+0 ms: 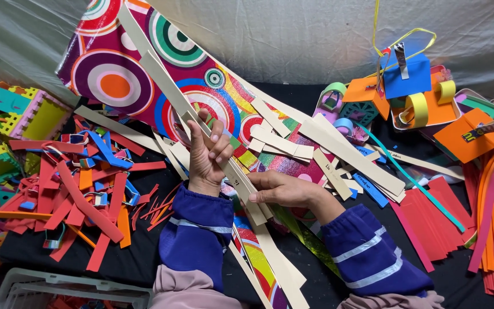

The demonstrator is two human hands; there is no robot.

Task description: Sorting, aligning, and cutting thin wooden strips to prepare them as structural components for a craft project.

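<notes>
Head view: a bundle of long cream strips (201,123) is held slanting from upper left to lower right, above a sheet with bright concentric circles (115,80). The left hand (206,154) is closed around the upper part of the bundle, its fingers curled over the top edge. The right hand (284,190) is pinched on the lower part, thumb and fingers pressed flat along the strips. The strips' lower ends are seen running down between the two blue sleeves toward the bottom edge.

Little open room is left around the hands. Just to the left, a heap of red and orange foam strips (81,200) is spread over the black cloth. Loose cream pieces (344,151) lie near the right hand, and stacked red sheets (435,220) lie beyond them. A white crate (58,289) is seen at the lower left corner. Folded coloured paper shapes (413,91) are crowded at the upper right.
</notes>
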